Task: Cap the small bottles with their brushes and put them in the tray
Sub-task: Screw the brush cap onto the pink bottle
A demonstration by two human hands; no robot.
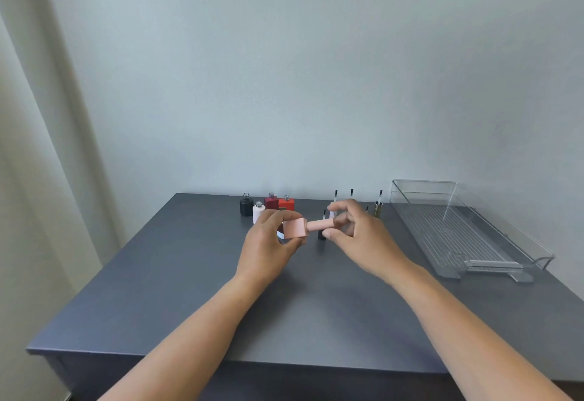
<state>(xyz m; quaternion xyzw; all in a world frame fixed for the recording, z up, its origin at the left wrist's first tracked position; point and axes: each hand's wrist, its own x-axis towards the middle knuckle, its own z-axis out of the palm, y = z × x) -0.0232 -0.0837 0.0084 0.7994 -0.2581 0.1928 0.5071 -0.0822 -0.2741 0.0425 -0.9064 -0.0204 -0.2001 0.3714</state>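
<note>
My left hand (268,242) grips a square pink bottle (294,228), held on its side above the table. My right hand (354,226) pinches the matching pink cap (319,225), which sits on the bottle's neck. Behind my hands stand uncapped bottles: a black one (246,206), a white one (258,212), a dark red one (271,203) and a bright red one (286,204). Several brush caps stand upside down with bristles up, among them a black one (322,231) and a gold one (378,207). The clear plastic tray (474,261) lies at the right with nothing in it.
The grey table (189,290) ends in a front edge close to me. A pale wall rises right behind it and a light curtain (38,147) hangs at the left. A small white object lies partly hidden under my left hand.
</note>
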